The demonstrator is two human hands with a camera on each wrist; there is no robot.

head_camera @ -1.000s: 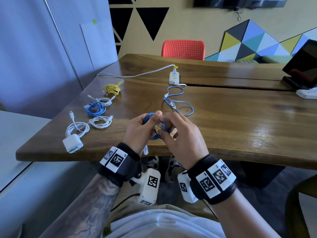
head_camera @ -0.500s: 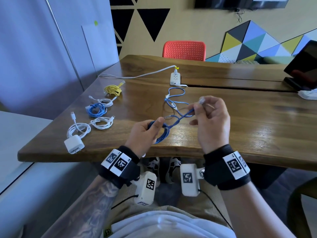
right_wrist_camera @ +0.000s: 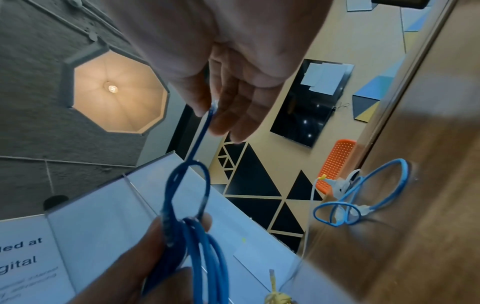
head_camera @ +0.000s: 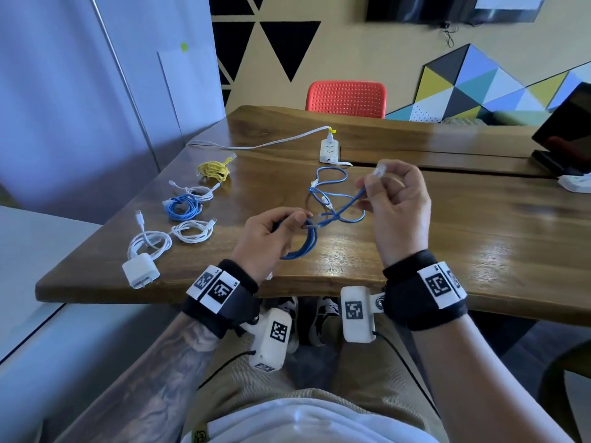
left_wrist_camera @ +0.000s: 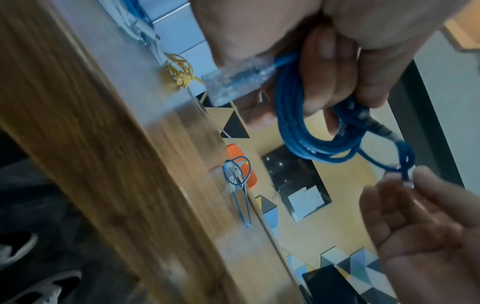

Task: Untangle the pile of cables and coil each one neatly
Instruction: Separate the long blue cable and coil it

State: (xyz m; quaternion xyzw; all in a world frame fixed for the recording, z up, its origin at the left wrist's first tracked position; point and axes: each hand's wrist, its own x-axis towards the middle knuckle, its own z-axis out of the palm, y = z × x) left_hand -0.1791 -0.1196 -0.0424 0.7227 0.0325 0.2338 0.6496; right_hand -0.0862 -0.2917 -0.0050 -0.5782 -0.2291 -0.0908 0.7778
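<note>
My left hand grips a coiled dark blue network cable above the table's near edge; several loops run round its fingers, with one clear plug under the thumb. My right hand pinches the cable's other end just below its clear plug, raised up and to the right. The free end runs taut through a loop of the coil. A lighter blue cable lies loose on the table beyond both hands.
Coiled cables lie in a row at the left: yellow, white, blue, white, and a white charger with its cord. A white power strip sits further back, a red chair behind the wooden table.
My right hand has drawn the cable's end out from the coil, up and to the right, away from the left hand. The left hand keeps its grip on the coil.
</note>
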